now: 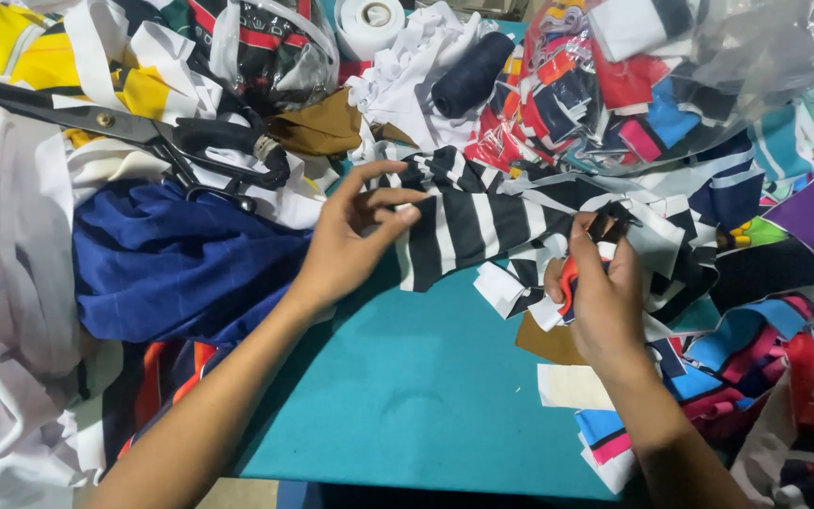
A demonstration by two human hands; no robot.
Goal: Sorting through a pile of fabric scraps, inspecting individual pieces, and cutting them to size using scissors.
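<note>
Right hand gripping perhaps small orange snips, left hand pinching striped fabric

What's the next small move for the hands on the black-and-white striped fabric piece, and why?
Probably draw the black-and-white striped fabric piece taut: the left hand pinches its left edge, while the right hand grips a small orange-handled tool at its crumpled right end.
</note>
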